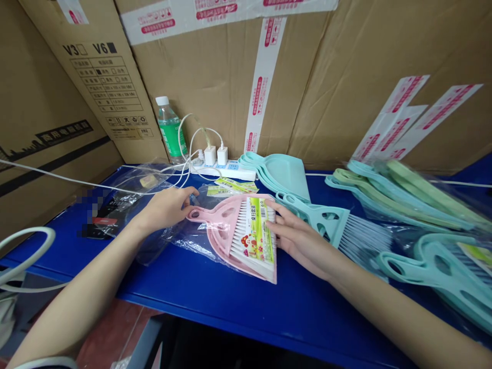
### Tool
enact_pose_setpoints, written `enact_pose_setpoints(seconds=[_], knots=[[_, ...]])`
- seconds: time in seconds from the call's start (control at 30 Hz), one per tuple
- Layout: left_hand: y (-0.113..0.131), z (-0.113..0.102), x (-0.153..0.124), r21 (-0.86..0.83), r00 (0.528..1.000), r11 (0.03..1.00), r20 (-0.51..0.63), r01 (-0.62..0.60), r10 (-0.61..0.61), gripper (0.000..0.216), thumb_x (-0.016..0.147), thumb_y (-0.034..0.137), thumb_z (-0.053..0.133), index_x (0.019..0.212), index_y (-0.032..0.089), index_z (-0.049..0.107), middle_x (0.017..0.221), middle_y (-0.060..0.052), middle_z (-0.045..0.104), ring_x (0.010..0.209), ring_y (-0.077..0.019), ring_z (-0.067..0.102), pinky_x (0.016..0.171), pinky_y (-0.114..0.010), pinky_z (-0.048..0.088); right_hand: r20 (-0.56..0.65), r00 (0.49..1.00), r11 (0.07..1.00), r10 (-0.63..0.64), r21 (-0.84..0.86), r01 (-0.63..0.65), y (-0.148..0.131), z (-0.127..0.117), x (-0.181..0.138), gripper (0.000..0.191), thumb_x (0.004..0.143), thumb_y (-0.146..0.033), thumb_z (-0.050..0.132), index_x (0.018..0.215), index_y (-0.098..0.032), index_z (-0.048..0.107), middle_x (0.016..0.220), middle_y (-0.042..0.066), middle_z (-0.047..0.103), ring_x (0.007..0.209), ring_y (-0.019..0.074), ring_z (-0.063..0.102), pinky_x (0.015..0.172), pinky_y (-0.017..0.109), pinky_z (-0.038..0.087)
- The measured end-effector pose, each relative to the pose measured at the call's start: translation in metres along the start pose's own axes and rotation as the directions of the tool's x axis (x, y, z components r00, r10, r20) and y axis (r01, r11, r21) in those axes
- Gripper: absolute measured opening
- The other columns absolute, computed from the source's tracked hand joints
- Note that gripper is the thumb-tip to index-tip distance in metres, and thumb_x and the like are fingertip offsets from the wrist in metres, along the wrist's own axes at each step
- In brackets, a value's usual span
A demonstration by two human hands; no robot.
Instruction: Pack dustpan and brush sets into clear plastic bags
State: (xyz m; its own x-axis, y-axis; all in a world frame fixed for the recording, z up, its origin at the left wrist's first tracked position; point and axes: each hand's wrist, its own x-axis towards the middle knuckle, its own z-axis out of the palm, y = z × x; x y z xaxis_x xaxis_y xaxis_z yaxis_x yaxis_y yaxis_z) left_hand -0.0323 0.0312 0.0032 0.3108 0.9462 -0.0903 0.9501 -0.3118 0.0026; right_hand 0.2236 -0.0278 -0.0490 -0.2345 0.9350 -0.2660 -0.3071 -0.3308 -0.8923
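The left hand curls by the pink brush-and-dustpan set, grip unclear; the right hand, half-open, touches its label; turquoise dustpans crowd behind.

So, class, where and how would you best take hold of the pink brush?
By the slim handle, I'd judge, from the picture's left: it points that way, while the bristles flare the other way. The left hand is close beside it.
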Motion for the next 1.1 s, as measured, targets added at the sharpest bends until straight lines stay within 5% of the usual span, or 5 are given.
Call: enact_pose_setpoints(seconds=[0.47, 0.8, 1.1], knots=[[-0.003, 0.002, 0.002, 0.024, 0.999, 0.999, -0.021, -0.034, 0.034, 0.033, 0.086, 0.018, 0.045, 0.114, 0.016, 0.061, 0.078, -0.004, 0.071, 0.07, -0.0182, 0.064, 0.064, -0.027, 0.043, 0.07, 0.997, 0.997, -0.018, -0.071, 0.023, 0.0, -0.002, 0.0, 0.07, 0.083, -0.016, 0.059, 0.147, -0.028, 0.031, 0.127, 0.007, 0.063, 0.123, 0.0227, 0.056, 0.109, 0.047, 0.041], [-0.009, 0.006, 0.004, 0.097, 0.997, 0.994, -0.062, 0.04, -0.034, 0.037, 0.087, 0.015, 0.039, 0.118, 0.014, 0.06, 0.117, -0.015, 0.069, 0.104, -0.0291, 0.066, 0.084, -0.038, 0.049, 0.086, 0.996, 0.986, -0.023, -0.16, 0.037, 0.001, -0.007, 0.0, 0.065, 0.084, -0.02, 0.06, 0.145, -0.026, 0.036, 0.123, 0.009, 0.062, 0.123, 0.0228, 0.056, 0.112, 0.048, 0.034], [-0.004, -0.001, 0.001, 0.188, 0.993, 0.975, -0.027, 0.12, -0.117, 0.032, 0.09, 0.016, 0.04, 0.104, 0.022, 0.069, 0.111, -0.008, 0.071, 0.1, -0.0267, 0.067, 0.076, -0.033, 0.049, 0.106, 0.994, 0.992, -0.014, -0.123, 0.027, 0.0, -0.005, -0.001, 0.065, 0.083, -0.022, 0.065, 0.143, -0.026, 0.04, 0.124, 0.009, 0.062, 0.119, 0.0216, 0.059, 0.114, 0.047, 0.032]])
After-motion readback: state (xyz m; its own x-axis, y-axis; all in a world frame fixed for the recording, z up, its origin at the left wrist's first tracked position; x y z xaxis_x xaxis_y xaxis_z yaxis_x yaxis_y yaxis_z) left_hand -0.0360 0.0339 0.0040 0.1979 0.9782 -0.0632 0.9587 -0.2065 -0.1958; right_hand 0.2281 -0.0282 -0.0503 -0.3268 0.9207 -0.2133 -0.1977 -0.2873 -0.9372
